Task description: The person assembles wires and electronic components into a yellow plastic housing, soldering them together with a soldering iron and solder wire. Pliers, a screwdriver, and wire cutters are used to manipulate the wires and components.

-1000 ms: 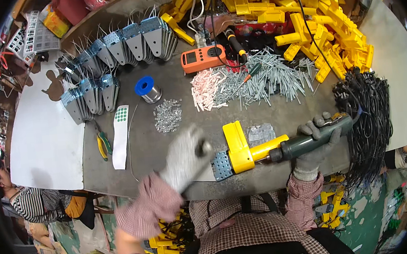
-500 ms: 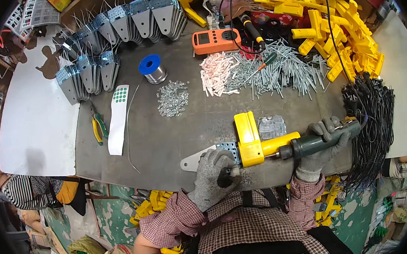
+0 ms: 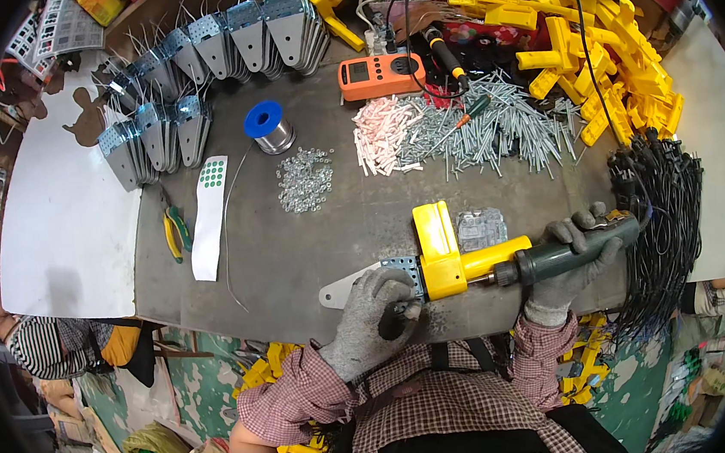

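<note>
1. A dark grey metal table [image 3: 272,277] spans the workspace, above a worn green floor [image 3: 629,414].
2. Nearest, the grey-gloved left hand [image 3: 371,325] lies against a blue, perforated metal plate [image 3: 399,265] with a pale grey tapered blade [image 3: 344,291]. Its fingers curl; I cannot tell whether its grip is clamped there or only pressing.
3. The grey-gloved right hand [image 3: 551,294] has its grip wrapped firmly round a dark green, cylindrical power screwdriver [image 3: 559,258].
4. The bright yellow plastic handle piece [image 3: 440,258] sits near the table's front edge, between the hands, joined to the plate. The bit points at its right side; contact is too small to confirm.
5. For good driving, I judge the tool should stay in line with the bit, pushed steadily, while the left hand braces the plate with fingers clear of the bit's path. Easing off as resistance rises should spare the plastic.
6. Beyond lie small clear nuts [image 3: 305,181], then silvery screws [image 3: 500,128], then an orange meter [image 3: 380,76].
</note>
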The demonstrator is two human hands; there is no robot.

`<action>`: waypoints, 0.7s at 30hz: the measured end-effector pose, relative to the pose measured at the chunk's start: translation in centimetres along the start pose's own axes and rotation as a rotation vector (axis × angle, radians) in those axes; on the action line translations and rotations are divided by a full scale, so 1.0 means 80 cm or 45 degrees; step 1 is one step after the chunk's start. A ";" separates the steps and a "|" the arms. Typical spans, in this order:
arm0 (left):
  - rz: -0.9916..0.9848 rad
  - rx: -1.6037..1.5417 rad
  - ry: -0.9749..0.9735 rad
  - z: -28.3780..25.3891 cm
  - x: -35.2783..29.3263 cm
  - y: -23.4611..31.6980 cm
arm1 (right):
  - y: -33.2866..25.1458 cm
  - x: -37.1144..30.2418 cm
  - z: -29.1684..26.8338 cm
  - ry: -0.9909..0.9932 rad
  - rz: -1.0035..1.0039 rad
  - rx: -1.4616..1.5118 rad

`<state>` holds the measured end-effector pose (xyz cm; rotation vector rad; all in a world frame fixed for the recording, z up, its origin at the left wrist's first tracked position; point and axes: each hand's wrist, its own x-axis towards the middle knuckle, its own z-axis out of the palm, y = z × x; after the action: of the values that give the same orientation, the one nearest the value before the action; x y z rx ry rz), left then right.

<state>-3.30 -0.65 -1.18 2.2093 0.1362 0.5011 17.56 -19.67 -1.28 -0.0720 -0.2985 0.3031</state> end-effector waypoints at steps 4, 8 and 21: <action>-0.145 -0.171 0.037 -0.002 0.001 0.003 | -0.001 0.000 -0.002 -0.048 0.022 0.064; 0.002 0.067 -0.048 -0.003 -0.002 0.000 | -0.002 0.000 -0.002 -0.019 0.031 0.026; 0.020 0.061 0.001 -0.002 -0.007 -0.005 | 0.002 0.001 -0.001 0.012 0.032 0.070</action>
<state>-3.84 -0.43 -1.55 2.2588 0.1331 0.5119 17.57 -19.52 -1.34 -0.0228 -0.2802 0.3354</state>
